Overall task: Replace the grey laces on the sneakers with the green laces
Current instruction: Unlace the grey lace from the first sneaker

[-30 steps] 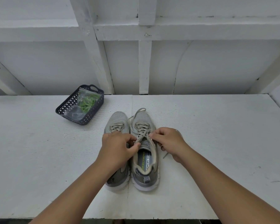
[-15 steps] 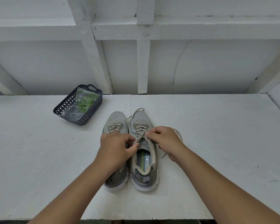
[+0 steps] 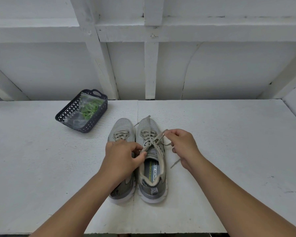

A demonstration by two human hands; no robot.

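Head view: both hands work the right sneaker (image 3: 151, 159) on the tabletop (image 3: 229, 142). The right hand (image 3: 183, 146) pinches its grey lace (image 3: 158, 136), drawn out sideways; the left hand (image 3: 123, 156) grips the lace at the tongue. Better to steady the shoe and pull evenly, eyelet by eyelet. The green laces (image 3: 91, 108) wait, bagged, in the basket (image 3: 101, 110) left of and beyond the sneaker.

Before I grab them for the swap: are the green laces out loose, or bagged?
Bagged. The green laces lie inside a clear plastic bag in the dark basket; neither hand touches it.
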